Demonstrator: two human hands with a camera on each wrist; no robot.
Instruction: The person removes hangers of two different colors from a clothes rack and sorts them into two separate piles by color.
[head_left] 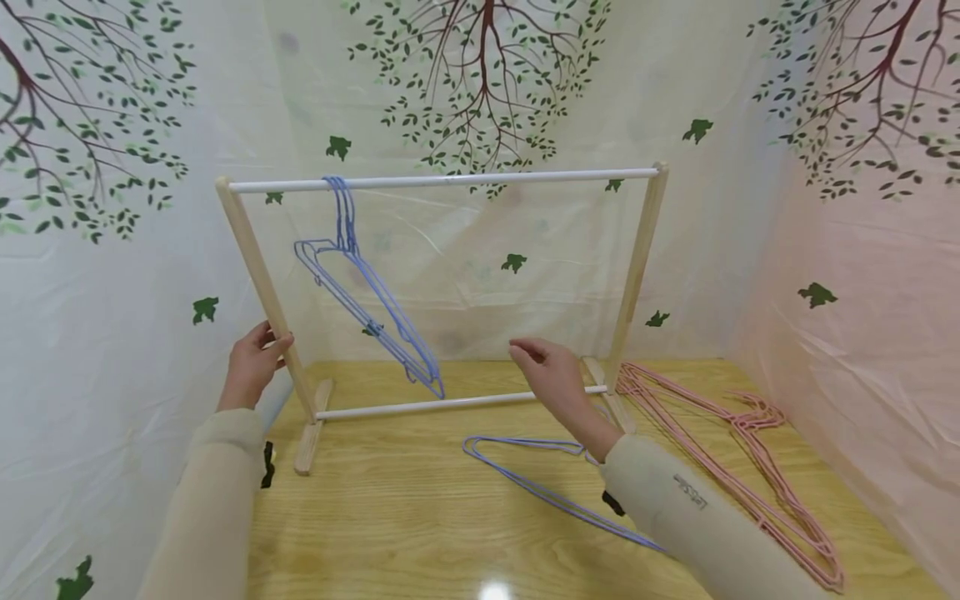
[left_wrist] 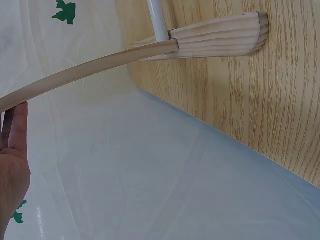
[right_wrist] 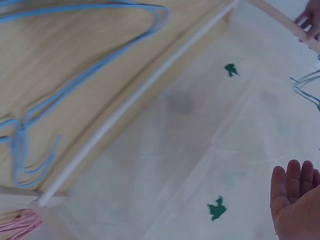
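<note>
The rack point(head_left: 264, 275) stands upright on the wooden surface point(head_left: 420, 517), toward its back edge, close to the leaf-printed sheet behind it. Its long axis runs left to right: a white top rail point(head_left: 465, 177) and a white lower rail point(head_left: 450, 403) span two wooden posts, each set on a flat wooden foot point(left_wrist: 220, 37). Both posts lean slightly inward toward the top.

The left hand point(head_left: 251, 367) grips the left post in its lower part, fingers curled round the wood; in the left wrist view the fingers lie along the post. The right hand point(head_left: 551, 375) hovers in front of the lower rail, near the right post, holding nothing; its fingers are loosely bent and apart.

Blue hangers point(head_left: 367, 308) hang by their hooks on the left part of the top rail, tilted so that the long side slopes down to the right, ending just above the lower rail.

One more blue hanger point(head_left: 540, 487) lies flat on the surface in front of the rack, partly under the right forearm. A stack of pink hangers point(head_left: 742, 467) lies flat to the right, starting beside the right foot and running toward the near right corner.
</note>
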